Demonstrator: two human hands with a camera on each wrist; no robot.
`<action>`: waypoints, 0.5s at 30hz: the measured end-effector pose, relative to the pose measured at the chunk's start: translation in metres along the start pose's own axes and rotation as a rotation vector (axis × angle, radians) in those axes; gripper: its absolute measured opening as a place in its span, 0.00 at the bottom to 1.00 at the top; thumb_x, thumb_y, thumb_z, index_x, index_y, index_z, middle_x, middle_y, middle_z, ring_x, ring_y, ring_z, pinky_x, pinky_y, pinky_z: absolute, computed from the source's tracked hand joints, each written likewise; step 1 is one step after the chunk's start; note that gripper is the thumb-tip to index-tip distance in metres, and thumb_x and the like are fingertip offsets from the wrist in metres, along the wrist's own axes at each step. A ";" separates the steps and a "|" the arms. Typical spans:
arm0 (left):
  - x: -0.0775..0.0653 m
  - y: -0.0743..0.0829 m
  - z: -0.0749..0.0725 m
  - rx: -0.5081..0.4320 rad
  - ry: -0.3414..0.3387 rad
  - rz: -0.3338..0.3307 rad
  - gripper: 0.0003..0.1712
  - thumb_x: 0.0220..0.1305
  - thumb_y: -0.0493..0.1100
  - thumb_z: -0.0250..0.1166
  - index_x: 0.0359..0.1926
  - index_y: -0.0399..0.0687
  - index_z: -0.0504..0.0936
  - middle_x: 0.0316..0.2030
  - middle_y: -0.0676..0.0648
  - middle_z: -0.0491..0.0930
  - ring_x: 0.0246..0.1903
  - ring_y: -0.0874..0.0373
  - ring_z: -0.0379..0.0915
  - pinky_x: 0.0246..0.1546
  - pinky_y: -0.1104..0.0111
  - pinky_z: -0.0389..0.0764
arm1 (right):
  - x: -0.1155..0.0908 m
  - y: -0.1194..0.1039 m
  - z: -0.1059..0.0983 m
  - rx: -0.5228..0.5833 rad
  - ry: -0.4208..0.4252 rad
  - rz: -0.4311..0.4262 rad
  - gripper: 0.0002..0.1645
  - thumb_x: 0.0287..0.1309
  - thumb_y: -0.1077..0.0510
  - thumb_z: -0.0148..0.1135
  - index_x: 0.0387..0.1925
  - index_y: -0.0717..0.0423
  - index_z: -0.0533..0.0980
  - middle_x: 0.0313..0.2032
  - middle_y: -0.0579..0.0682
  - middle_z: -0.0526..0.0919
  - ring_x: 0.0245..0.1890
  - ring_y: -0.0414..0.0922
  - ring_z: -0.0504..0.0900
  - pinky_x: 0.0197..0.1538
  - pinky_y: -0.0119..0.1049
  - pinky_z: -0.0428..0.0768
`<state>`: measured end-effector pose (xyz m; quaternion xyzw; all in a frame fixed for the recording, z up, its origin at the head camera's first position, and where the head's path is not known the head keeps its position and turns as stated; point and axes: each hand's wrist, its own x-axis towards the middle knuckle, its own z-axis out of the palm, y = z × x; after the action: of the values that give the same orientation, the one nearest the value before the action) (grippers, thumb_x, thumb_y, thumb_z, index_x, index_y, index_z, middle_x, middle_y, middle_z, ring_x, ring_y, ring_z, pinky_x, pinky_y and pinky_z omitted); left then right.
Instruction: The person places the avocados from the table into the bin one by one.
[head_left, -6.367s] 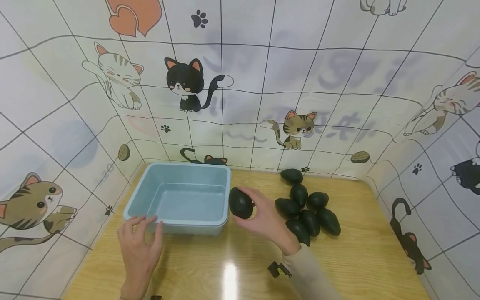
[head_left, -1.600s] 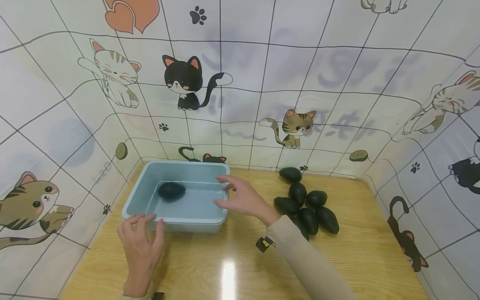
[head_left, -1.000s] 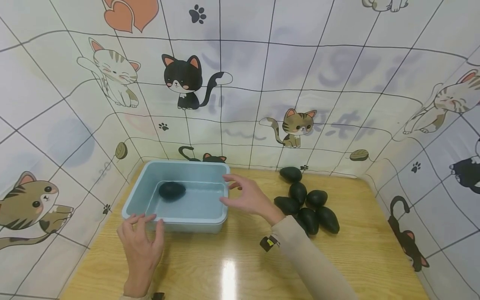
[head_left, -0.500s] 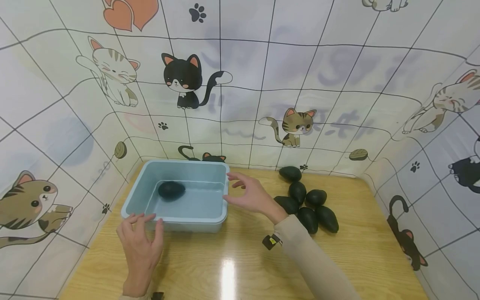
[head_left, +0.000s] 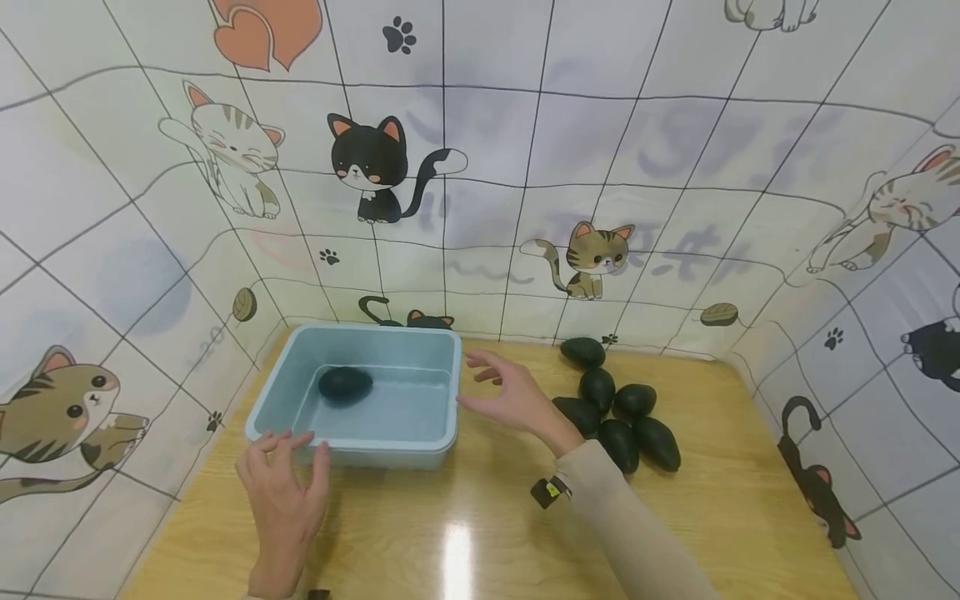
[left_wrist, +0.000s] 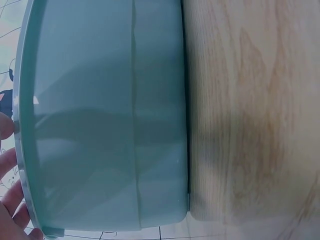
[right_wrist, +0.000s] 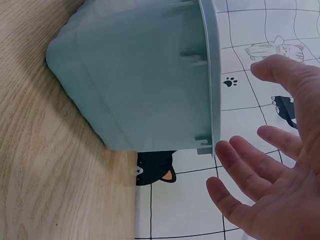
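A light-blue plastic basin (head_left: 375, 447) stands on the table at left of centre. One dark green avocado (head_left: 345, 385) lies in it, toward the left side. My left hand (head_left: 285, 492) rests its fingertips at the basin's front rim, fingers loosely bent; the left wrist view shows fingers (left_wrist: 12, 197) along that rim. Just outside the basin's right rim, my right hand (head_left: 513, 396) hovers, thumb and fingers apart, holding nothing. To its right, several more avocados (head_left: 634, 402) lie in a loose group, partly hidden by the right hand and forearm.
The wooden table (head_left: 397, 533) runs up to walls covered with a cat-patterned sheet (head_left: 495, 167) behind and at both sides. A small black device (head_left: 547, 492) sits at the right wrist.
The avocado that my right hand held earlier now lies in the basin. That hand, spread, has drawn back rightward past the basin's rim. My left hand has stayed at the front rim.
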<state>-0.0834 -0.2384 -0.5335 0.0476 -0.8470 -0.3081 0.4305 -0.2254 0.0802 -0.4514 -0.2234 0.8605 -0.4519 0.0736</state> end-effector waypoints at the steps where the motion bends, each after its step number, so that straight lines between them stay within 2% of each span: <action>1: 0.000 0.000 0.000 -0.005 0.010 0.003 0.21 0.64 0.48 0.65 0.42 0.31 0.84 0.48 0.25 0.73 0.56 0.25 0.63 0.56 0.46 0.58 | -0.001 0.001 0.000 0.000 0.002 -0.001 0.44 0.60 0.44 0.76 0.75 0.41 0.72 0.68 0.48 0.82 0.62 0.50 0.84 0.67 0.59 0.79; 10: -0.002 0.000 -0.002 -0.008 0.018 0.000 0.17 0.62 0.45 0.67 0.42 0.32 0.84 0.48 0.24 0.73 0.57 0.24 0.63 0.57 0.47 0.59 | -0.006 0.008 -0.002 0.000 0.021 0.001 0.43 0.60 0.44 0.75 0.75 0.41 0.71 0.68 0.51 0.82 0.62 0.51 0.85 0.68 0.57 0.78; 15: -0.001 0.001 -0.002 -0.011 -0.012 -0.013 0.18 0.64 0.46 0.66 0.42 0.33 0.85 0.50 0.24 0.73 0.58 0.24 0.63 0.59 0.46 0.58 | -0.008 0.011 -0.005 0.009 0.032 0.029 0.43 0.61 0.45 0.75 0.75 0.42 0.71 0.68 0.52 0.82 0.62 0.51 0.84 0.69 0.57 0.77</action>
<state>-0.0808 -0.2385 -0.5330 0.0490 -0.8476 -0.3160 0.4235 -0.2232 0.0932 -0.4576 -0.2034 0.8625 -0.4585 0.0671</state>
